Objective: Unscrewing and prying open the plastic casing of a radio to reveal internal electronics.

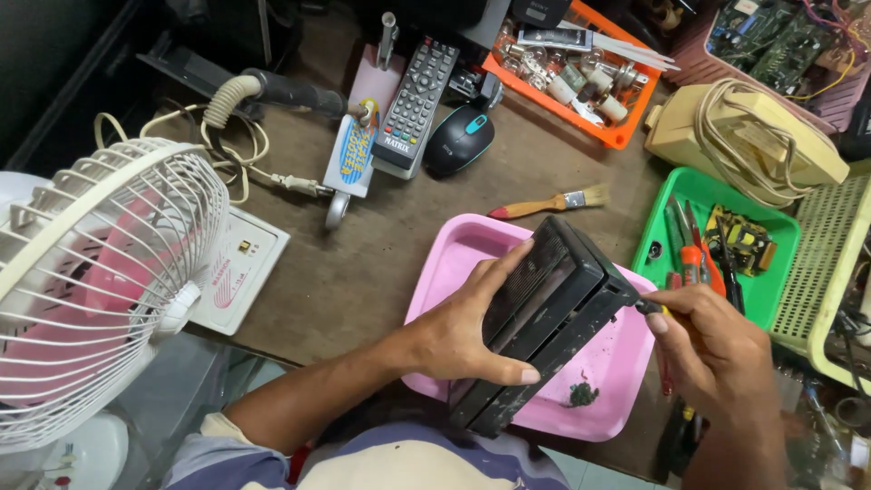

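While the left hand [472,331] gripped a tilted black plastic box [544,318] over the pink tray [454,249], the right hand [717,349] clenched a screwdriver [650,308] against it.

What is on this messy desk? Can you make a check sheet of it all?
Surface: brown table, crowded.
Job's things: black box tilted on edge over a pink tray; dark bits lie in the tray.
Clutter: remote, mouse, paintbrush, orange tray of parts, green tray of tools.
Hands: left hand grips the box; right hand holds a screwdriver at the box's corner.
Cables: white cord by the fan; cord wrapped round a cream device.
Surroundings: white fan, circuit boards in a basket.
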